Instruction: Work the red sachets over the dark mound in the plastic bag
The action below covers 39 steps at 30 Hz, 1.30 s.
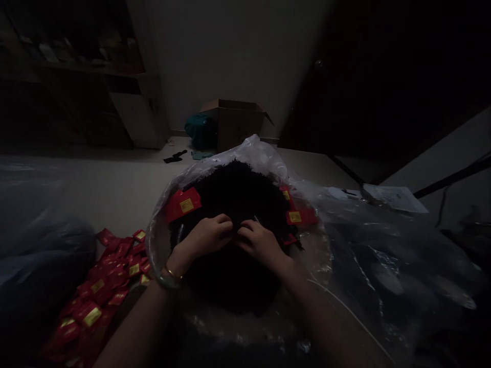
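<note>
Curling toward each other over the dark heap (240,191), the left hand (210,234) and right hand (261,241) nearly meet, any pinch too dim to tell, with a red packet (184,203) at the heap's left edge.

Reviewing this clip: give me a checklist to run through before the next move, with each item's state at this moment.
1. Both hands in view: ok. The left hand and right hand are close together over the dark shredded heap.
2. Grip readable: cannot tell. The fingers are curled, with deep shadow between them.
3. Plastic liner around the heap: ok. Its far edge stands above the floor behind.
4. Red packets at the heap's edges: ok. Some lie left and right.
5. Wrists bare: not ok. The left one wears bangles.
6. Lighting: not ok. The heap's detail is mostly lost.
</note>
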Each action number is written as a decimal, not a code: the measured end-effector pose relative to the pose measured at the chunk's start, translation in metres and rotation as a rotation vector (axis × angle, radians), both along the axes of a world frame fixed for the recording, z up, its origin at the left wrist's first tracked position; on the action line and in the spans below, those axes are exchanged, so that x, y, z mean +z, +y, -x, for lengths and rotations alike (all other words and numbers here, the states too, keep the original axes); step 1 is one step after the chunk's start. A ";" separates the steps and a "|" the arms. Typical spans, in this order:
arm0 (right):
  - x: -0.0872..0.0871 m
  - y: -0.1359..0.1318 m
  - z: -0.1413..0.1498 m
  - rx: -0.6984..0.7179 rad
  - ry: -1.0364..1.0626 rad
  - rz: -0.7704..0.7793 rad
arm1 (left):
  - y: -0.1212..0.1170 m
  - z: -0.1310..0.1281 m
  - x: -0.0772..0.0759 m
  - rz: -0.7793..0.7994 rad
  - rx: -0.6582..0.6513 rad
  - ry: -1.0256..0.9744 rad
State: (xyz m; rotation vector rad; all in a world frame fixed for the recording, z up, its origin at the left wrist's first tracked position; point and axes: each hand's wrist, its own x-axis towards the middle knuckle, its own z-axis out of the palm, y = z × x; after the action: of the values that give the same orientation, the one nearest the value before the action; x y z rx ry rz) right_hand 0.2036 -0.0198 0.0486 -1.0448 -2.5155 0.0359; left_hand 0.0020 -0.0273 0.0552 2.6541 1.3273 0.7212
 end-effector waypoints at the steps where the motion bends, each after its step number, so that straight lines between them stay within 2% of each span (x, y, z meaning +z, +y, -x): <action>1: 0.001 0.000 0.000 0.001 0.015 -0.019 | 0.000 -0.001 -0.001 -0.016 -0.012 -0.017; 5: 0.012 -0.003 -0.003 -0.040 0.174 -0.164 | 0.000 -0.002 -0.003 -0.098 -0.045 -0.210; 7: 0.017 -0.004 -0.005 -0.054 0.221 -0.174 | 0.000 -0.003 -0.003 -0.102 -0.045 -0.285; 12: 0.016 -0.004 -0.004 -0.055 0.200 -0.056 | 0.002 -0.005 -0.006 -0.051 0.047 -0.163; 18: 0.014 -0.003 -0.003 -0.098 0.146 0.040 | 0.003 -0.013 -0.014 0.033 0.128 -0.243; 24: 0.020 -0.004 -0.006 -0.130 0.104 0.100 | 0.006 -0.023 -0.023 0.159 0.092 -0.351; 29: 0.024 -0.004 -0.007 -0.159 0.102 0.163 | 0.008 -0.024 -0.023 0.163 0.077 -0.358; 32: 0.025 -0.004 -0.007 -0.132 0.087 0.229 | 0.007 -0.027 -0.023 0.247 0.065 -0.393; 36: 0.024 -0.004 -0.007 -0.041 0.183 0.263 | 0.006 -0.034 -0.024 0.403 0.042 -0.432; 39: 0.023 -0.003 -0.006 -0.044 0.365 0.222 | 0.005 -0.037 -0.022 0.448 0.092 -0.537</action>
State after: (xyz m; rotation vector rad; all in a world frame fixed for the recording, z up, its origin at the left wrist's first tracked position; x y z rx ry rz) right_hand 0.2091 -0.0226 0.0718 -1.0667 -2.1904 0.4596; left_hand 0.0388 -0.0221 0.0333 1.8883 1.2706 0.9298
